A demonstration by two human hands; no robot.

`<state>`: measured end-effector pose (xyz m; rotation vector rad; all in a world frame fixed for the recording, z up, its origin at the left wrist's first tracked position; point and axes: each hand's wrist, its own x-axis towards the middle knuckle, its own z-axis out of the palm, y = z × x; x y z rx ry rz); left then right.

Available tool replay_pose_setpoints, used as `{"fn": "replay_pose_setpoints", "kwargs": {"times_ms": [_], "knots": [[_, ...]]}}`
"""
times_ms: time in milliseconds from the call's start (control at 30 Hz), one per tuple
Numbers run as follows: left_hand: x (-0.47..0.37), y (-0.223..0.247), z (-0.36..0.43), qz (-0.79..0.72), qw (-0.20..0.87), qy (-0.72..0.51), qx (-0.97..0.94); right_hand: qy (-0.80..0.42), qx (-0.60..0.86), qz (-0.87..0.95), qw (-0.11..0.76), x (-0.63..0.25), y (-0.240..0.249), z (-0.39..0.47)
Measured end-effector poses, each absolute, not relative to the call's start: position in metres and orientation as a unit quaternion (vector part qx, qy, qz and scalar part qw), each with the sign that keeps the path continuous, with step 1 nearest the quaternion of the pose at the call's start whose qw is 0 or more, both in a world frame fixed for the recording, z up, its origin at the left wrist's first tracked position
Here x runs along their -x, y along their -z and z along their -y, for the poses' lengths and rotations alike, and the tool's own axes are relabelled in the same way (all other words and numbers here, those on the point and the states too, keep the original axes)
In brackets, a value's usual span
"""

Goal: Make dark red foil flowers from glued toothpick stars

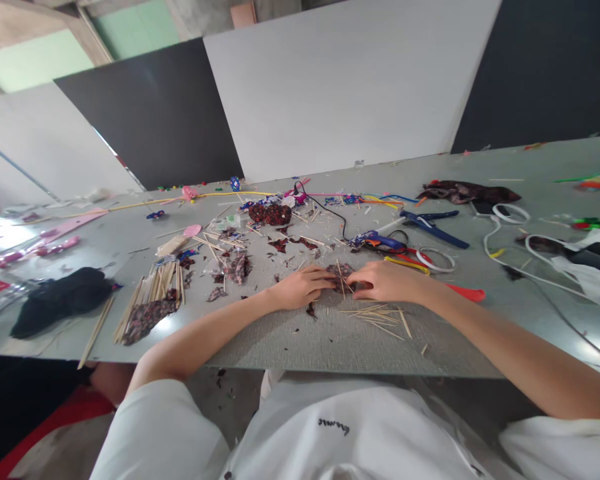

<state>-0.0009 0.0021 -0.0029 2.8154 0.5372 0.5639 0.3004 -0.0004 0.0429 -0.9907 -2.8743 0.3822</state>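
A mottled dark red cloth piece [334,269] lies on the table in front of me, with thin wooden sticks [341,275] across it. My left hand [307,287] holds its left side, fingers bent together at the edge. On the right side, my right hand [383,281] pinches the same piece between curled thumb and fingers. Fingertips partly hide the cloth. Just below my right hand, several loose wooden sticks [380,315] are scattered on the table. A small dark scrap [311,309] sits below my left hand.
A glue gun [373,240] and blue-handled pliers [433,227] lie beyond my right hand. Left are a bundle of sticks [163,283], mottled cloth [150,319] and a black cloth bundle [65,300]. A dark red mottled lump [270,214] stands farther back. White cable [495,250] runs right.
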Motion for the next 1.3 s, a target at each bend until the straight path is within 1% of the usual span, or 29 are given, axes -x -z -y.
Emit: {"fn": "replay_pose_setpoints", "kwargs": {"times_ms": [267,733,967,1100,1200,1300], "knots": [[0.002,0.004,-0.002,-0.187,0.107,-0.188,-0.958,-0.113,0.360,0.926,0.010,-0.300,-0.043,0.001],[0.001,0.002,-0.002,-0.189,0.106,-0.189,-0.958,-0.118,0.344,0.932,0.018,-0.302,-0.042,0.000],[0.000,0.001,-0.001,-0.191,0.108,-0.190,-0.957,-0.117,0.360,0.926,0.012,-0.299,-0.046,0.003],[0.000,0.002,-0.001,-0.184,0.107,-0.195,-0.958,-0.113,0.346,0.931,0.023,-0.301,-0.046,0.003],[0.000,0.002,-0.001,-0.185,0.107,-0.193,-0.958,-0.099,0.323,0.940,0.049,-0.304,-0.051,0.002],[0.000,0.002,-0.001,-0.182,0.103,-0.194,-0.958,-0.085,0.339,0.935,0.062,-0.309,-0.057,0.000]]}}
